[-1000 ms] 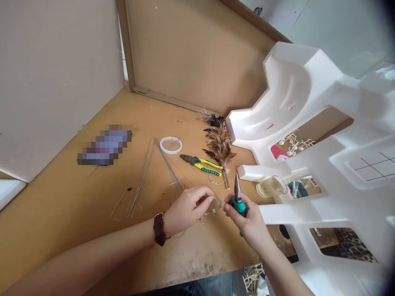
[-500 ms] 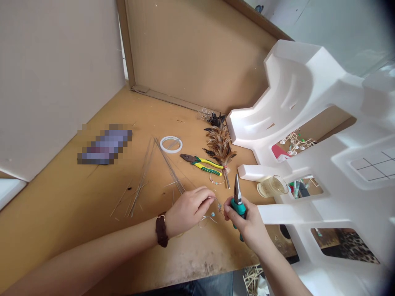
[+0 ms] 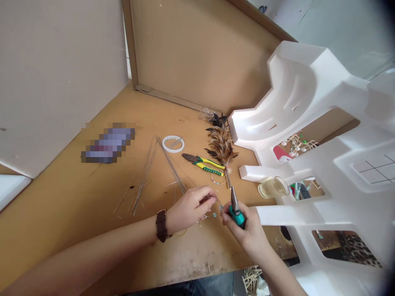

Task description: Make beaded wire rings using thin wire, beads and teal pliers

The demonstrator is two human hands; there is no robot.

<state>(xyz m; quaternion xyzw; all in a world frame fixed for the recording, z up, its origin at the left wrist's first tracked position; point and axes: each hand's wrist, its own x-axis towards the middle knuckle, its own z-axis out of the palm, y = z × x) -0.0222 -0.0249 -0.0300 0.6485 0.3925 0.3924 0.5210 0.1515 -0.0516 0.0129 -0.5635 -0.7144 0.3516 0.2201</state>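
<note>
My left hand, with a brown watch strap at the wrist, pinches the end of a thin wire strung with small blue beads. Across from it, my right hand is closed around green-handled needle-nose pliers, whose jaws point up and away. The thumb and fingertips of that hand also touch the beaded wire. One more blue bead shows just below the wire, between the hands. Past the hands lie yellow-green combination pliers and a small beaded loop.
Loose straight wires lie on the table beside a white tape ring. A feather duster rests at the back. A glass of pale liquid stands by the white moulded frame on the right. A blurred-out object is at left.
The needle-nose pliers have tilted in my right hand, their tip dropping lower and slightly left. My left hand keeps its pinch on the wire. The whole view has shifted slightly.
</note>
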